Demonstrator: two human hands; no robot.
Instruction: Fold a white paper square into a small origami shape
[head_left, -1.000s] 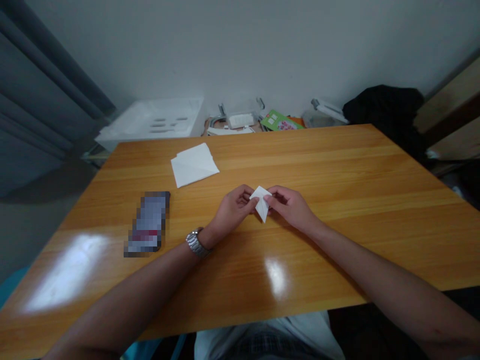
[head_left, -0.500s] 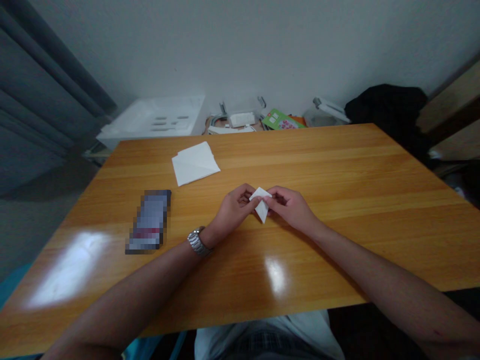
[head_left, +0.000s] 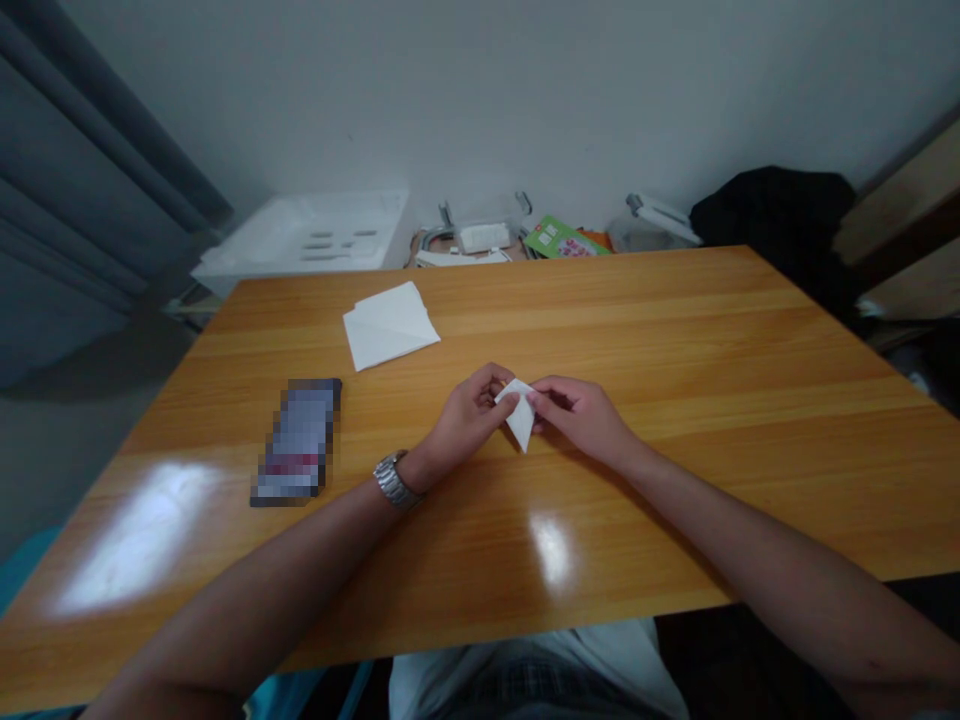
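Observation:
A small folded piece of white paper (head_left: 519, 417), kite-shaped with its long point toward me, is held above the middle of the wooden table (head_left: 645, 330). My left hand (head_left: 471, 408) pinches its left side, thumb on top and fingers behind. On the right side, my right hand (head_left: 581, 412) grips it the same way, with the thumb pressed on its face near the other thumb. The fingers behind the paper are partly hidden. My left wrist wears a metal watch (head_left: 397, 480).
White paper sheets (head_left: 390, 325) lie at the back left of the table, and a phone with a blurred screen (head_left: 300, 440) lies nearer. Beyond the back edge are a white plastic tray (head_left: 330, 230), a green booklet (head_left: 564, 238) and a black cloth-like heap (head_left: 772, 220).
The folded paper has tilted slightly, its lower point shifting a little down and left. Both hands keep their pinch on it, nearly in place.

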